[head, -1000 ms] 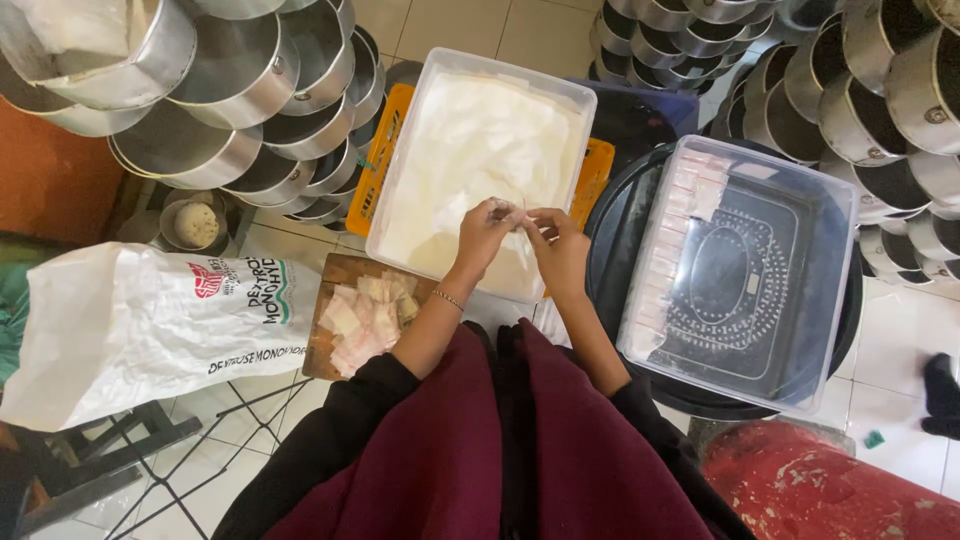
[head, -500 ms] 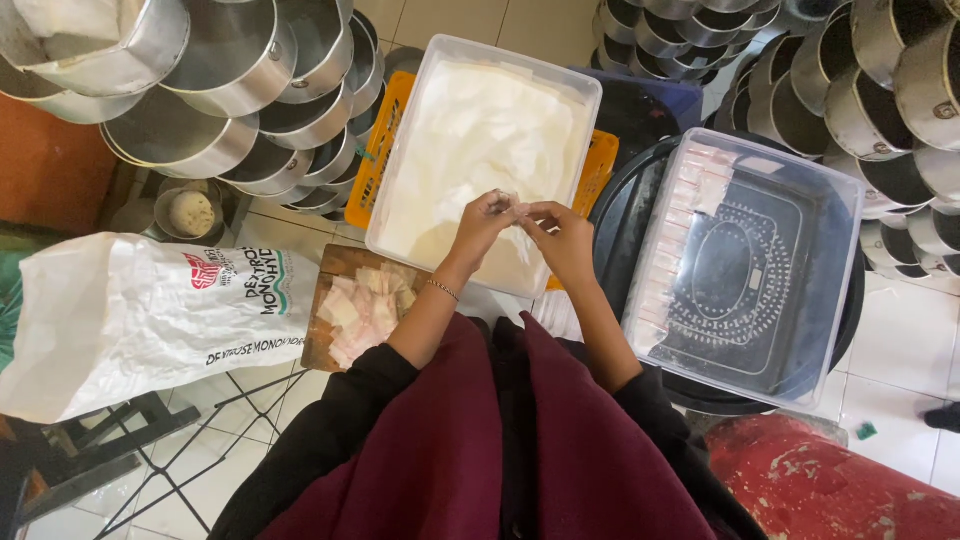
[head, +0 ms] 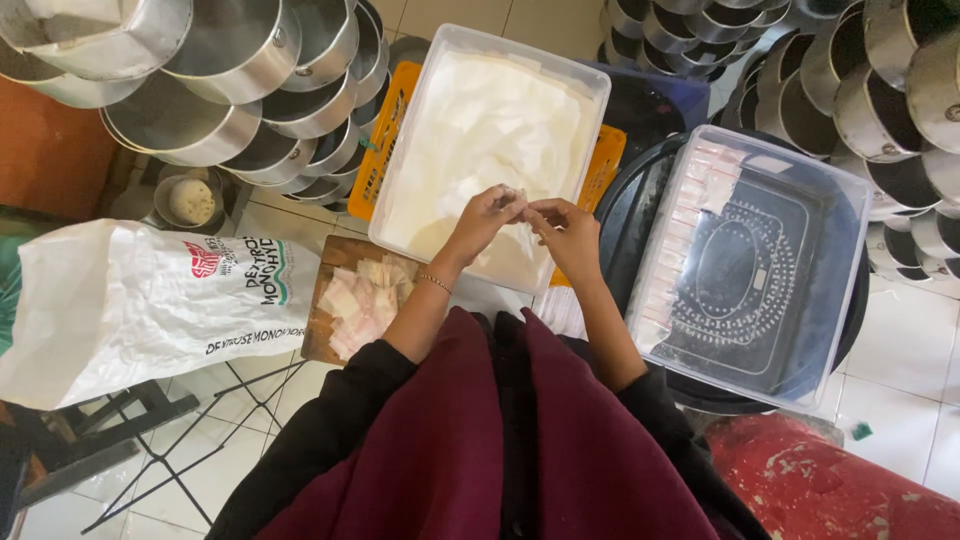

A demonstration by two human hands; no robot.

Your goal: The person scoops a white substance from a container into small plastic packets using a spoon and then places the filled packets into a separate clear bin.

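Near the person, a wooden board [head: 330, 320] with a pile of small pale squares [head: 362, 297] lies on the left, beside a big white sack [head: 130, 305]. A bit farther, the left hand [head: 487, 212] and right hand [head: 565, 228] meet with fingertips pinched narrow on one tiny white piece [head: 519, 200], held over the white tub [head: 592, 95] full of white stuff. To the right sits a clear tub [head: 850, 230], and far off shiny metal pots [head: 220, 70] are stacked.

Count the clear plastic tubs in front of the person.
2. One clear tub, full of a white mass, sits straight ahead under both hands. The other tub, holding a row of wrapped pieces along its left wall, stands to the right. Others may lie out of frame.
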